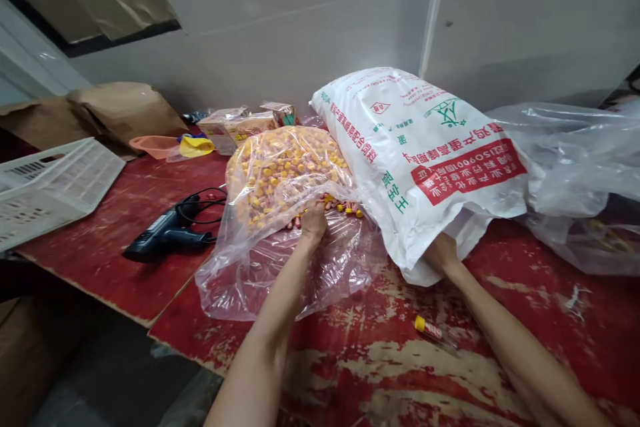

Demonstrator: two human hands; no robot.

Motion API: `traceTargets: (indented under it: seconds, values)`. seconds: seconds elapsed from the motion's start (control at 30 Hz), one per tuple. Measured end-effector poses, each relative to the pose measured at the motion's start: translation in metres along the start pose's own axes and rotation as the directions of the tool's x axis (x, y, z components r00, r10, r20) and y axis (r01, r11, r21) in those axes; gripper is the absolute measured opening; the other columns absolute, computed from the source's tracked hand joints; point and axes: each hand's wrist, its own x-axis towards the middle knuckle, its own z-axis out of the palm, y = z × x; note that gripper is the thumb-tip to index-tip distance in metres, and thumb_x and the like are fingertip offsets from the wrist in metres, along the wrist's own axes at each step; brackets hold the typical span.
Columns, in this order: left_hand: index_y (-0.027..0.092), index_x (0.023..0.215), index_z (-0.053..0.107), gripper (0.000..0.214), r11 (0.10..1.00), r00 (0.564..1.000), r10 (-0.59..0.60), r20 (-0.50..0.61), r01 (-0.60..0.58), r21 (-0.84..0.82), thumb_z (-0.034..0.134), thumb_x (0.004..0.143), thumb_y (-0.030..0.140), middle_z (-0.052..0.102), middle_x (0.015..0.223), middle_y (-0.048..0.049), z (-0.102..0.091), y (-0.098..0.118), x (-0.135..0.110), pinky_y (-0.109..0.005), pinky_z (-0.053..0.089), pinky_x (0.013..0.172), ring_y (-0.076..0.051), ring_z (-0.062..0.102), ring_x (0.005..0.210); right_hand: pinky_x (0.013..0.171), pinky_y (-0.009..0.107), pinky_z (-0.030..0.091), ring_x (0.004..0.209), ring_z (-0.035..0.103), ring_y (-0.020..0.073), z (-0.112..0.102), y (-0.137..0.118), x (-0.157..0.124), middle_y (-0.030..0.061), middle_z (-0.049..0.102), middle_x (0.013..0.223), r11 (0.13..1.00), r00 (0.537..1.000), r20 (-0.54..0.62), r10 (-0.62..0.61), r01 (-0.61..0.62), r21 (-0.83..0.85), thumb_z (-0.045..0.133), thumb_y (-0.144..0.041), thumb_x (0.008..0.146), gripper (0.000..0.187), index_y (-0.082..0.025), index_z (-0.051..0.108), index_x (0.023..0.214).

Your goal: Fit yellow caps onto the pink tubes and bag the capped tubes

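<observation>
A clear plastic bag (255,220) lies on the red table, full of small tubes (290,160) with yellow caps and reddish contents. My left hand (314,221) reaches into its mouth, fingers curled against the tubes; what they hold is hidden. To the right, a large white woven sack (390,147) with red and green print leans against the bag. My right hand (441,252) is inside the sack's open end, with its fingers out of sight. One yellow-capped tube (428,328) lies loose on the table between my forearms.
A dark heat gun (167,230) with a cable lies left of the bag. Farther left stands a white plastic crate (60,190). Behind are an orange scoop (154,145), a yellow one (196,145), small boxes (250,125) and brown paper bags (125,113). More clear plastic (575,153) lies right.
</observation>
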Motion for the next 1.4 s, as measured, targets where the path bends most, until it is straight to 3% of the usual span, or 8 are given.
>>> traceTargets:
  seconds: [0.17,0.33,0.53,0.67,0.9,1.07,1.2,1.4]
  values:
    - [0.013,0.097,0.060,0.023,0.882,0.986,-0.166,-0.001,0.148,-0.448,0.050,0.077,0.021,0.066,0.084,-0.0076,-0.020,0.008,-0.052,-0.029,0.048,0.067,-0.019,0.062,0.075,0.077,0.033,0.050,0.096,0.063,0.0232,-0.006,0.030,-0.028,0.0124,0.065,0.109,0.959,0.985,-0.134,0.106,-0.065,0.275,0.040,-0.031,0.089,0.038,-0.014,0.051,0.121]
    - [0.014,0.077,0.061,0.020,0.104,0.900,-0.159,0.406,0.424,-0.900,0.067,0.066,0.030,0.062,0.062,0.0008,-0.044,0.049,-0.144,-0.021,0.044,0.053,-0.010,0.056,0.054,0.078,0.032,0.049,0.094,0.062,0.0213,-0.017,0.038,-0.114,0.0086,0.065,0.105,0.711,0.976,-0.198,0.093,0.075,0.699,0.050,-0.040,0.083,0.036,-0.017,0.054,0.110]
    - [0.014,0.078,0.065,0.029,-0.224,0.810,-0.075,0.582,0.555,-0.801,0.079,0.057,0.029,0.067,0.070,-0.0016,-0.049,0.116,-0.234,-0.024,0.050,0.060,-0.012,0.062,0.061,0.068,0.026,0.047,0.077,0.061,0.0164,-0.031,-0.002,-0.193,0.0053,0.067,0.094,0.749,0.974,-0.086,-0.211,0.217,0.626,0.048,-0.036,0.088,0.031,-0.019,0.058,0.112]
    - [0.015,0.087,0.070,0.030,-0.153,0.821,-0.051,0.568,0.556,-0.817,0.076,0.066,0.035,0.069,0.083,-0.0038,-0.049,0.126,-0.271,-0.027,0.051,0.073,-0.015,0.065,0.075,0.076,0.030,0.046,0.087,0.061,0.0188,-0.024,-0.017,-0.204,0.0085,0.066,0.102,0.759,0.932,-0.169,-0.320,0.359,0.544,0.045,-0.031,0.091,0.027,-0.018,0.057,0.111]
    - [0.019,0.097,0.070,0.029,0.380,0.927,0.084,0.366,0.310,-0.871,0.050,0.089,0.038,0.065,0.099,-0.0066,-0.070,0.115,-0.302,-0.030,0.045,0.088,-0.019,0.060,0.095,0.074,0.027,0.046,0.080,0.062,0.0169,-0.010,-0.023,-0.216,0.0070,0.067,0.094,0.753,0.919,-0.166,-0.358,0.389,0.531,0.043,-0.028,0.091,0.021,-0.018,0.059,0.100]
    - [0.017,0.084,0.069,0.030,0.507,0.895,0.191,0.404,0.262,-0.821,0.043,0.091,0.031,0.061,0.081,-0.0050,-0.062,0.102,-0.315,-0.028,0.045,0.075,-0.017,0.057,0.080,0.068,0.024,0.043,0.075,0.062,0.0161,-0.016,-0.027,-0.222,0.0056,0.068,0.084,0.853,0.922,0.032,-0.385,0.342,0.394,0.042,-0.027,0.090,0.023,-0.018,0.063,0.095]
    - [0.016,0.071,0.067,0.026,0.666,0.837,0.272,0.475,0.192,-0.721,0.047,0.085,0.022,0.058,0.070,-0.0038,-0.061,0.089,-0.307,-0.027,0.042,0.067,-0.016,0.054,0.071,0.057,0.024,0.035,0.064,0.060,0.0164,-0.022,-0.037,-0.216,0.0063,0.065,0.072,0.928,0.896,0.257,-0.362,0.373,0.007,0.045,-0.018,0.085,0.018,-0.017,0.062,0.081]
    - [0.019,0.073,0.068,0.023,0.721,0.971,0.056,0.234,0.123,-0.682,0.048,0.084,0.021,0.058,0.067,-0.0013,-0.072,0.059,-0.251,-0.026,0.039,0.066,-0.014,0.053,0.065,0.049,0.028,0.024,0.047,0.049,0.0147,-0.001,-0.041,-0.210,0.0025,0.053,0.053,0.892,0.877,0.238,-0.418,0.445,-0.074,0.043,-0.001,0.072,0.022,-0.018,0.052,0.062]
